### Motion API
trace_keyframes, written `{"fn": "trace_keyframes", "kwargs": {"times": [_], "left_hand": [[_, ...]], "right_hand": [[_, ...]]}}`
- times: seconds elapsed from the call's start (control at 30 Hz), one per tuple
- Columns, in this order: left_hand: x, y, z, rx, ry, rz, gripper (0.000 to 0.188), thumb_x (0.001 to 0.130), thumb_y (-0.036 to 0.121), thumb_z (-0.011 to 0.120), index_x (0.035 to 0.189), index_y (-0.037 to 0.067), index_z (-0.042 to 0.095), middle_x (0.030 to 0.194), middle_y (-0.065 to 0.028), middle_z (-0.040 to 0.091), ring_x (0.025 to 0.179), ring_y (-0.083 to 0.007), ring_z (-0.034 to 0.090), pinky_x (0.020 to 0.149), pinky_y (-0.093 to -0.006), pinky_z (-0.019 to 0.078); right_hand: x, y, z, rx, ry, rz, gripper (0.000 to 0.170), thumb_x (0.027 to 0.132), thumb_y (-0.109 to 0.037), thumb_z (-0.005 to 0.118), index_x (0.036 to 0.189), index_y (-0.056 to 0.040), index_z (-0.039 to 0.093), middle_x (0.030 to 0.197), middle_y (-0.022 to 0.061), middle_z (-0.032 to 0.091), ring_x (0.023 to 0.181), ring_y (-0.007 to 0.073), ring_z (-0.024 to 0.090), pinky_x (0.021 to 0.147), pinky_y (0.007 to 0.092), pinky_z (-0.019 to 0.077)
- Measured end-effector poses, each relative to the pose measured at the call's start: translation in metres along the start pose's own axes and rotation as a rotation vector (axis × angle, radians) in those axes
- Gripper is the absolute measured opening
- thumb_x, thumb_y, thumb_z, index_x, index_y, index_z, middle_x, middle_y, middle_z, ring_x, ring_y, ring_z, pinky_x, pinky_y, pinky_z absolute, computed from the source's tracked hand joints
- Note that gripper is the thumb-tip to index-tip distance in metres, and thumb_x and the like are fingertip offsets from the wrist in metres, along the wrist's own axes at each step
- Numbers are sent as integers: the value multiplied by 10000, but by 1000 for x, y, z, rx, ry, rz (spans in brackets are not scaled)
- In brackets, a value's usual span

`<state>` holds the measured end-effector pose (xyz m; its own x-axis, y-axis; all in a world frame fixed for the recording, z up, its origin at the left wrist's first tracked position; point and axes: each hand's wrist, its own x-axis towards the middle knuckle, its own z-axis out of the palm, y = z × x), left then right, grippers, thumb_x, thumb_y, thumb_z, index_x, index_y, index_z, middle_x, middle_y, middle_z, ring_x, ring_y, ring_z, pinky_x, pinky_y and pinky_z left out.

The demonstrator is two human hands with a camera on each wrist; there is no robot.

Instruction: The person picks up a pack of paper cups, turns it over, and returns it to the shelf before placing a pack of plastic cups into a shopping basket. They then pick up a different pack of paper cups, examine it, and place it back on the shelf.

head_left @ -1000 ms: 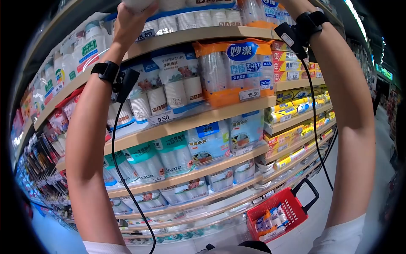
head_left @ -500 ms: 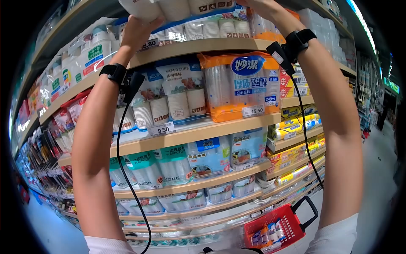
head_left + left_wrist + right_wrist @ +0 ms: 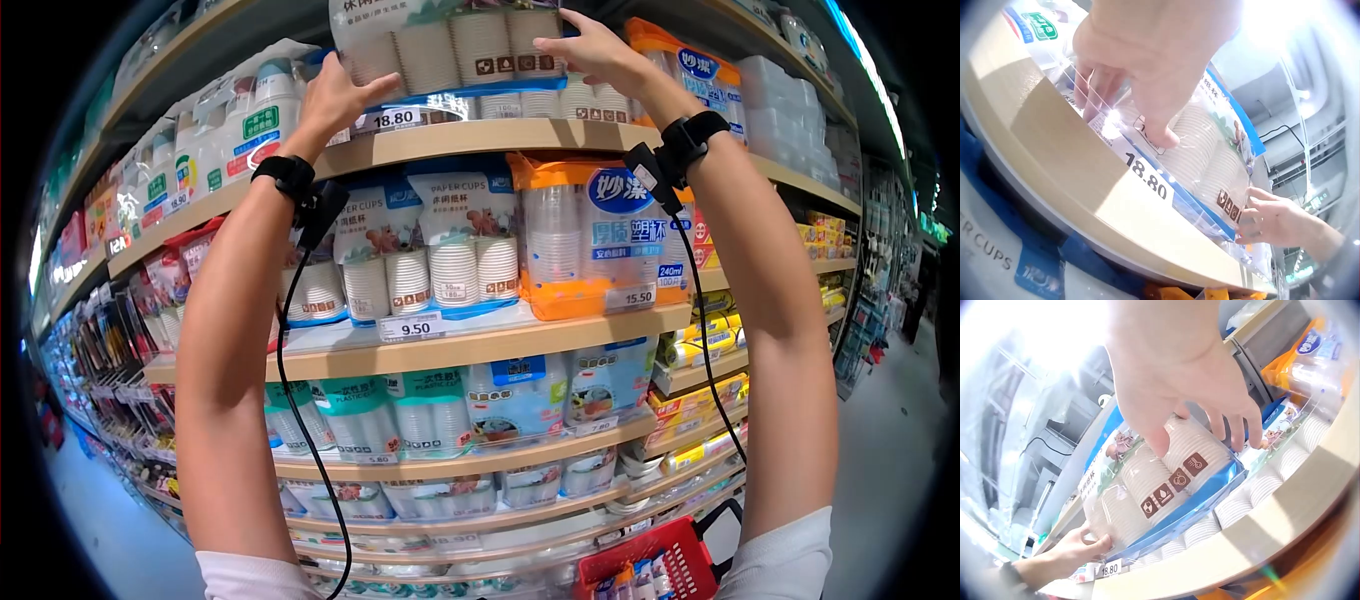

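A clear pack of white paper cups (image 3: 430,50) with a blue bottom edge is between my two hands, at the front of the upper shelf. My left hand (image 3: 340,100) grips its left end, and in the left wrist view the thumb (image 3: 1163,134) lies on the front over the stacked cups. At the other end my right hand (image 3: 600,55) holds the pack, with its thumb (image 3: 1159,440) on the front and the fingers reaching past the end. The pack leans back in the right wrist view, close over more cup packs (image 3: 1235,506).
An 18.80 price tag (image 3: 392,118) is on the shelf edge (image 3: 480,142) below the pack. Orange plastic-cup packs (image 3: 610,240) and smaller paper-cup packs (image 3: 470,240) fill the shelf beneath. A red basket (image 3: 690,560) with goods stands low at right. Cables hang from both wrists.
The head view has tilted upward, so shelves, hands and cup pack sit lower in the frame. More of the pack's front and my right hand's fingers now show.
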<state>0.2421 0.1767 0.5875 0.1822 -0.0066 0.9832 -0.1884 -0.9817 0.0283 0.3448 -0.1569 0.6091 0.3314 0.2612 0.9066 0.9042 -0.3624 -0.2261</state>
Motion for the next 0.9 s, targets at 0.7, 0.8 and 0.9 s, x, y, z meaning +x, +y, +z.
{"fn": "trace_keyframes", "kwargs": {"times": [0.7,0.8,0.9], "left_hand": [[22,114,68,-193,-321,-119,524,839,255,551,1339,108,503,690,-85,578,496,-173,585,474,-287,506],[24,133,75,-153,-501,-86,639,894,288,466,1499,169,296,952,-157,618,557,-200,637,506,-289,550],[36,130,96,-94,-638,-16,630,951,461,334,1500,153,295,1332,-191,499,702,-263,680,587,-340,588]], "right_hand": [[-38,67,-22,-631,-46,72,895,892,-771,216,1133,-49,688,1210,231,621,1207,408,533,983,753,171],[-38,81,-26,-587,-59,22,929,872,-796,184,1230,-76,650,1261,230,595,1242,414,505,999,748,161],[-36,92,-28,-685,10,42,964,856,-815,167,1267,-73,625,1290,236,574,1251,407,500,1033,681,233]]}}
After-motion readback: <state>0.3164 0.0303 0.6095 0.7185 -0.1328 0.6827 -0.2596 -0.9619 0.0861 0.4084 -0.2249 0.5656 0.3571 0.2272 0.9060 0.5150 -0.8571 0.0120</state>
